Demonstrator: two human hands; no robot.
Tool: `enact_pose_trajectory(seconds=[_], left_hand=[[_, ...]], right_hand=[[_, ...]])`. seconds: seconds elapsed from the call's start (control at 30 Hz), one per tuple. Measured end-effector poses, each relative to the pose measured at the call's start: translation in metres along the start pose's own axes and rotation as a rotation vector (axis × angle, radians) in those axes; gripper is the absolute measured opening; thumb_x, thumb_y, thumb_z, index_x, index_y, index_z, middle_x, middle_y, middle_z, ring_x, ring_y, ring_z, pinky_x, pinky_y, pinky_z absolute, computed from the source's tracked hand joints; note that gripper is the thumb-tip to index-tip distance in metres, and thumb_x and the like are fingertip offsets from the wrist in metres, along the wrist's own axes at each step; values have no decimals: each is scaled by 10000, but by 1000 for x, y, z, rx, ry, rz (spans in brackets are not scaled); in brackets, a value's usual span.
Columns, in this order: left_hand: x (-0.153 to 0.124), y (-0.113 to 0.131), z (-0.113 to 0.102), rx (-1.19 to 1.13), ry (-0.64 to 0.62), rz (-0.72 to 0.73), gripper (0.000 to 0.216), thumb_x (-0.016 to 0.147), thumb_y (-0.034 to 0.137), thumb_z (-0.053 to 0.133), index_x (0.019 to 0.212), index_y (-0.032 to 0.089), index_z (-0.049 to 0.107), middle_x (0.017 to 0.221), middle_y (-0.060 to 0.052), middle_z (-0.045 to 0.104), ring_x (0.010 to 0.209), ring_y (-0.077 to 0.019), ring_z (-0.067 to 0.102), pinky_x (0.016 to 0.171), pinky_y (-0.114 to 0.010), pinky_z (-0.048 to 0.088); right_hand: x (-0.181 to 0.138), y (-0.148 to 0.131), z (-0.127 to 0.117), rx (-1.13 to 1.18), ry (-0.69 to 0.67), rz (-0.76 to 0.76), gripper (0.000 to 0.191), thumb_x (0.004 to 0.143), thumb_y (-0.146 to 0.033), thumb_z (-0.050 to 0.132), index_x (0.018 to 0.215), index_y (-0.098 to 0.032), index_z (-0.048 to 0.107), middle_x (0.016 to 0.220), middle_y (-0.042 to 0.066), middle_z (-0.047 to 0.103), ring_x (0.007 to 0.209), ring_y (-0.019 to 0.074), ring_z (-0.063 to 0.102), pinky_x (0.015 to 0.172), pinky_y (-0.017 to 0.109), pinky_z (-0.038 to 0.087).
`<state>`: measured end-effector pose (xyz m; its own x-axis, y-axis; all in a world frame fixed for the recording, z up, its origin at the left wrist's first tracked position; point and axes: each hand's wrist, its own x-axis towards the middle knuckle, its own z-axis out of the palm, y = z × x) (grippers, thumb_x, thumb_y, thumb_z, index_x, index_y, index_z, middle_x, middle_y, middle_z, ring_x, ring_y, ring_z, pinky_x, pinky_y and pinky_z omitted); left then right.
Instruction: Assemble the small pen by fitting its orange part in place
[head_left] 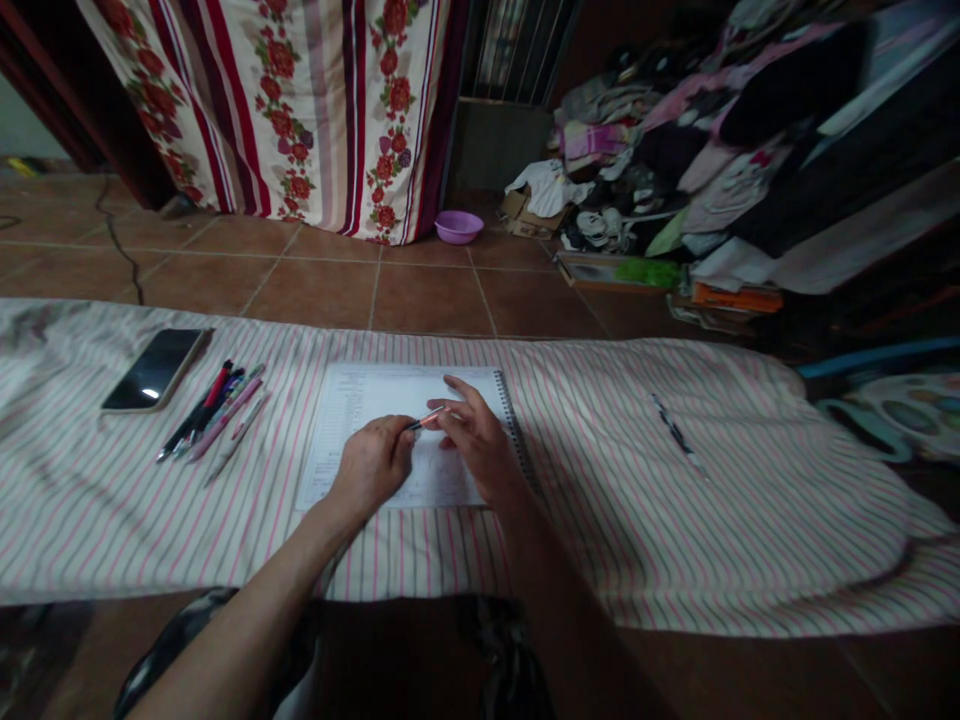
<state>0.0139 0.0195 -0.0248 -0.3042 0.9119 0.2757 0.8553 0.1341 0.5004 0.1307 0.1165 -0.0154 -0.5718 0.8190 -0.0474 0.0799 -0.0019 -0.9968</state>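
Observation:
Over the open spiral notebook (345, 400), my left hand (375, 460) is closed around a slim pen (426, 420) with a dark and an orange-pink part. The pen points up to the right, toward my right hand (476, 435). Thumb and finger of that hand meet at the pen's far end, while its index finger stretches away. Exactly how those right fingertips touch the pen is hard to make out. The notebook page is white with faint print or writing along its left side, and its wire binding runs down the right edge.
Left of the notebook lie several pens (217, 410) in a bunch and a phone (157, 370). A dark-and-white pen (679, 437) rests on the striped cloth (600, 540) to the right. Beyond are a purple basin (459, 227), a floral curtain (322, 110) and piled clothes (675, 140).

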Motion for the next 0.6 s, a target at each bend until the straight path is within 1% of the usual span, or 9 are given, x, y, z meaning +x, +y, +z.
enact_pose_trajectory(seconds=[0.03, 0.07, 0.13, 0.17, 0.2, 0.27, 0.33, 0.4, 0.6], left_hand=[[0, 0, 0, -5, 2, 5, 244, 878, 221, 375, 936, 146, 599, 831, -74, 675, 754, -186, 622, 675, -295, 472], [0, 1, 0, -9, 6, 11, 244, 879, 222, 375, 937, 146, 599, 831, -74, 675, 754, -186, 623, 675, -294, 474], [0, 1, 0, -11, 13, 25, 247, 879, 225, 373, 931, 149, 601, 820, -73, 674, 746, -186, 625, 667, -294, 477], [0, 1, 0, -9, 16, 28, 250, 878, 225, 371, 924, 148, 604, 809, -74, 674, 739, -188, 626, 661, -296, 479], [0, 1, 0, -5, 20, 28, 253, 876, 223, 369, 916, 145, 606, 800, -76, 674, 734, -191, 627, 657, -299, 481], [0, 0, 0, 1, 32, 20, 254, 871, 219, 371, 914, 142, 609, 794, -78, 676, 733, -197, 631, 655, -303, 484], [1, -1, 0, -1, 48, 10, 250, 866, 221, 379, 925, 145, 609, 808, -76, 683, 745, -198, 637, 663, -301, 487], [1, -2, 0, -8, 56, 6, 248, 863, 228, 384, 935, 152, 609, 827, -72, 689, 761, -196, 641, 674, -296, 489], [0, -2, -1, -23, 30, 14, 254, 864, 228, 380, 930, 147, 612, 828, -73, 688, 758, -194, 636, 677, -301, 490]], right_hand=[[0, 1, 0, -8, 17, 22, 509, 719, -438, 567, 1167, -211, 486, 958, 61, 670, 695, 157, 652, 454, 204, 421], [1, 1, 1, -38, 31, 35, 490, 712, -470, 575, 1112, -193, 514, 910, 60, 672, 646, 151, 641, 440, 205, 407], [1, 2, 0, -131, 47, 24, 369, 716, -499, 571, 868, -162, 581, 720, 36, 647, 555, 130, 590, 461, 218, 401], [2, 2, -1, -163, 52, 6, 333, 725, -492, 566, 765, -162, 576, 643, 21, 616, 533, 121, 564, 481, 224, 404], [2, 2, -2, -172, 53, -15, 312, 732, -477, 562, 716, -166, 570, 601, 10, 592, 528, 117, 546, 497, 227, 405], [2, 2, -3, -120, 47, -39, 272, 733, -442, 563, 759, -173, 588, 604, 2, 587, 548, 118, 533, 487, 220, 389], [2, 3, -4, -42, 16, -26, 270, 720, -415, 573, 848, -180, 605, 653, 6, 612, 571, 120, 533, 463, 208, 371], [3, 4, -4, 5, 10, -2, 279, 705, -396, 581, 879, -180, 612, 680, 12, 627, 585, 120, 537, 458, 202, 368], [5, 8, -3, 28, 62, -50, 374, 705, -376, 592, 1016, -170, 567, 699, 3, 625, 570, 115, 554, 472, 211, 390]])
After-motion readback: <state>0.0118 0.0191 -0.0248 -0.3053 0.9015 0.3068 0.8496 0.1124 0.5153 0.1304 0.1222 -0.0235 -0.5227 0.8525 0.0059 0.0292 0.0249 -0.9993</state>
